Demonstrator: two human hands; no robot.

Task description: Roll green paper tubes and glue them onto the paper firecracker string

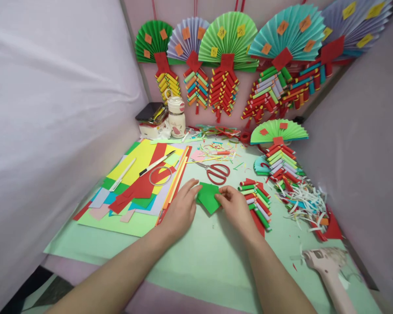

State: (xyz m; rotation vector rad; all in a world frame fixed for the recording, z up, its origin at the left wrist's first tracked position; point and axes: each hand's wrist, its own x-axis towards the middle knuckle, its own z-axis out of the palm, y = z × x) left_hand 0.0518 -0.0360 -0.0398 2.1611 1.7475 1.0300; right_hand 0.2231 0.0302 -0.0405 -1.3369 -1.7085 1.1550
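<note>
A small green paper piece (208, 197) lies on the pale green table cover (212, 257) in front of me. My left hand (180, 209) rests flat beside it, fingers stretched out, fingertips touching its left edge. My right hand (235, 205) pinches the paper's right edge between thumb and fingers. A bundle of rolled paper tubes in red, green and white (257, 201) lies just right of my right hand. Red-handled scissors (216, 171) lie just beyond the green paper.
A stack of coloured paper sheets (140, 183) with a pen, ruler and tape ring lies left. A glue jar (176, 117) stands at the back. Finished paper fans (227, 39) hang on the wall; another fan (278, 131) lies right. A glue gun (327, 266) and paper scraps (303, 203) lie right.
</note>
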